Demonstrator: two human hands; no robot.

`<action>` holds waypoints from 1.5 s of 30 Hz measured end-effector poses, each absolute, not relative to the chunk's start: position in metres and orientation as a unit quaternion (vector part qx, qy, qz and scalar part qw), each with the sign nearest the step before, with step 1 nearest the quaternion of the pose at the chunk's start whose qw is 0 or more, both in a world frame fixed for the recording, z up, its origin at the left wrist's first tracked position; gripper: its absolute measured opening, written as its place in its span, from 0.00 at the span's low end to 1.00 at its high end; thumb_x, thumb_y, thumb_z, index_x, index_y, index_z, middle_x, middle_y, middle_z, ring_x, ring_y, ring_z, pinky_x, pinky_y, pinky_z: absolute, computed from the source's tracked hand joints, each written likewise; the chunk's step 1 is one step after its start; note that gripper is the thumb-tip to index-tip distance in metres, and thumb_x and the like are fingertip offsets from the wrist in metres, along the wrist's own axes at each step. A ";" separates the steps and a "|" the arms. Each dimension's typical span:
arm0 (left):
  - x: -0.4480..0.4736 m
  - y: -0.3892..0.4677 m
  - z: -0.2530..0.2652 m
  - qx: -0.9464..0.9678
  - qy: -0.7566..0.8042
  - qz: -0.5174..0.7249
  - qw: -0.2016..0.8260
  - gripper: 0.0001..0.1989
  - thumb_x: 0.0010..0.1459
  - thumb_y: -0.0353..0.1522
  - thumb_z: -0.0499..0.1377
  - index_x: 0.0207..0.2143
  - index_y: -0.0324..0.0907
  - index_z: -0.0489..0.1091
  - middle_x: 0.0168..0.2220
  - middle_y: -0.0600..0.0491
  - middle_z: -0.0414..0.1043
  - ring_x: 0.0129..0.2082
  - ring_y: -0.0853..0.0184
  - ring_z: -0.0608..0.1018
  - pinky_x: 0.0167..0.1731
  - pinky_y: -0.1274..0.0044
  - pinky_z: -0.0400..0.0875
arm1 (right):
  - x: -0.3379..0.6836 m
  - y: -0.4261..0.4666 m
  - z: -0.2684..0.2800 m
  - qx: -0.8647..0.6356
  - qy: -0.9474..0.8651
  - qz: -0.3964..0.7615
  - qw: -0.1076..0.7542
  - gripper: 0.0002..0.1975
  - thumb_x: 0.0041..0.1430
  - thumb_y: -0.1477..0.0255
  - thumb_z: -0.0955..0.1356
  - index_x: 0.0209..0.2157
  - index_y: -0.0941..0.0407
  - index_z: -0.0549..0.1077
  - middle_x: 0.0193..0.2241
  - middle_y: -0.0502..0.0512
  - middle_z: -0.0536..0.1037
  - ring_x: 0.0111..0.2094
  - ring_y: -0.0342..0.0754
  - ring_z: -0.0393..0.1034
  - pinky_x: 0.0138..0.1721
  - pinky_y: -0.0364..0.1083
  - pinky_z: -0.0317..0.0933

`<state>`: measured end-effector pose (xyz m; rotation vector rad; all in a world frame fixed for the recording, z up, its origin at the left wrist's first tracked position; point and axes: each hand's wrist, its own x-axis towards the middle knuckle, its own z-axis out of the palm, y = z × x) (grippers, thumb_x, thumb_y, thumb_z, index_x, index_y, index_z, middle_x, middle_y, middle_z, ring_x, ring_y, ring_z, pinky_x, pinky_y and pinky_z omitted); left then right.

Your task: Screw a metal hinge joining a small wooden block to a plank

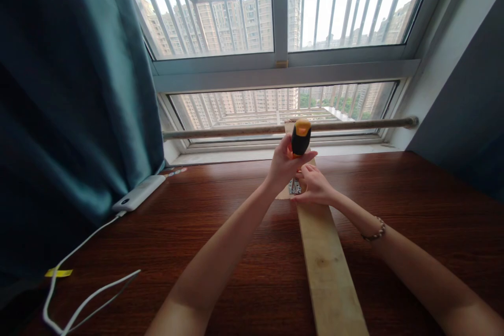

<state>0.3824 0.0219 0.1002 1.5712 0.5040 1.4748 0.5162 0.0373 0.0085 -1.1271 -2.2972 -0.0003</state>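
One blue curtain (79,73) hangs at our left, a white device (139,192) beside it. Our left hand (284,164) grips an upright screwdriver (301,139) over a metal fitting (294,187) near the wooden board's (327,268) far end. Our right hand (317,187) curls around the fitting's right side; we cannot tell whether it pinches it.

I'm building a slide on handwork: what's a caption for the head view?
Left hand gripping a black-and-yellow handle, right hand beside a small metal piece at a wooden board.

Left hand (282,165) grips black-and-yellow screwdriver (301,139); right hand (316,187) touches silver metal fitting (294,187) near far edge of brown wooden tabletop (220,189).
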 end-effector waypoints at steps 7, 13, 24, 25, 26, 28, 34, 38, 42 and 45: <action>0.368 0.004 0.083 0.649 0.259 0.629 0.342 0.12 0.43 0.36 0.65 0.29 0.42 0.68 0.29 0.55 0.66 0.30 0.70 0.69 0.33 0.77 0.65 | 0.517 0.037 0.008 -0.419 -0.861 0.005 0.289 0.36 0.37 0.55 0.72 0.48 0.56 0.66 0.46 0.59 0.70 0.49 0.59 0.60 0.52 0.56 0.52; 0.358 0.001 0.086 0.671 0.283 0.616 0.300 0.11 0.39 0.34 0.67 0.25 0.40 0.70 0.30 0.53 0.68 0.32 0.68 0.70 0.34 0.77 0.65 | 0.517 0.038 0.007 -0.421 -0.861 0.012 0.285 0.38 0.37 0.53 0.71 0.49 0.57 0.65 0.45 0.60 0.70 0.48 0.59 0.61 0.52 0.56 0.52; 0.356 0.004 0.075 0.701 0.184 0.581 0.371 0.13 0.55 0.40 0.54 0.37 0.42 0.60 0.30 0.54 0.65 0.29 0.71 0.69 0.33 0.77 0.66 | 0.517 0.039 0.005 -0.408 -0.861 -0.001 0.303 0.33 0.35 0.54 0.72 0.43 0.56 0.68 0.41 0.57 0.71 0.44 0.56 0.63 0.50 0.55 0.54; 0.356 0.005 0.075 0.698 0.187 0.581 0.375 0.13 0.53 0.40 0.57 0.36 0.42 0.60 0.29 0.55 0.64 0.27 0.72 0.68 0.31 0.78 0.65 | 0.517 0.039 0.006 -0.410 -0.859 0.000 0.307 0.33 0.35 0.55 0.73 0.43 0.56 0.68 0.41 0.57 0.71 0.44 0.56 0.63 0.50 0.55 0.55; 0.357 0.006 0.076 0.695 0.192 0.580 0.380 0.14 0.51 0.39 0.59 0.34 0.42 0.60 0.27 0.56 0.63 0.26 0.73 0.67 0.29 0.79 0.65 | 0.516 0.038 0.006 -0.411 -0.858 0.000 0.308 0.34 0.35 0.55 0.73 0.44 0.57 0.67 0.41 0.57 0.71 0.44 0.56 0.63 0.50 0.55 0.55; 0.358 0.008 0.077 0.681 0.196 0.582 0.399 0.13 0.49 0.37 0.61 0.32 0.41 0.60 0.26 0.57 0.63 0.25 0.73 0.67 0.28 0.79 0.64 | 0.516 0.038 0.006 -0.414 -0.858 0.000 0.305 0.34 0.35 0.54 0.73 0.44 0.57 0.67 0.41 0.58 0.71 0.44 0.56 0.63 0.49 0.55 0.55; 0.352 0.023 0.071 0.638 0.203 0.631 0.391 0.11 0.48 0.36 0.62 0.33 0.41 0.68 0.34 0.52 0.69 0.35 0.69 0.71 0.35 0.77 0.65 | 0.517 0.038 0.006 -0.416 -0.858 0.013 0.302 0.35 0.34 0.56 0.73 0.45 0.57 0.66 0.43 0.56 0.70 0.45 0.55 0.63 0.51 0.54 0.53; 0.342 0.030 0.068 0.644 0.207 0.618 0.401 0.10 0.51 0.37 0.59 0.35 0.40 0.68 0.32 0.51 0.71 0.32 0.68 0.72 0.35 0.76 0.65 | 0.517 0.037 0.005 -0.416 -0.857 0.016 0.304 0.35 0.34 0.56 0.73 0.45 0.57 0.65 0.43 0.56 0.71 0.45 0.54 0.63 0.51 0.54 0.52; 0.338 0.029 0.062 0.635 0.208 0.637 0.383 0.11 0.58 0.39 0.52 0.38 0.41 0.65 0.31 0.52 0.69 0.32 0.70 0.70 0.36 0.76 0.63 | 0.517 0.036 0.006 -0.416 -0.856 0.020 0.305 0.35 0.34 0.57 0.74 0.45 0.57 0.66 0.42 0.55 0.71 0.45 0.53 0.63 0.51 0.53 0.53; 0.341 0.028 0.056 0.614 0.197 0.666 0.375 0.14 0.59 0.42 0.48 0.41 0.44 0.61 0.31 0.53 0.66 0.31 0.71 0.68 0.36 0.76 0.63 | 0.516 0.036 0.008 -0.418 -0.855 0.020 0.306 0.35 0.33 0.58 0.74 0.45 0.57 0.66 0.43 0.55 0.71 0.45 0.53 0.63 0.50 0.52 0.54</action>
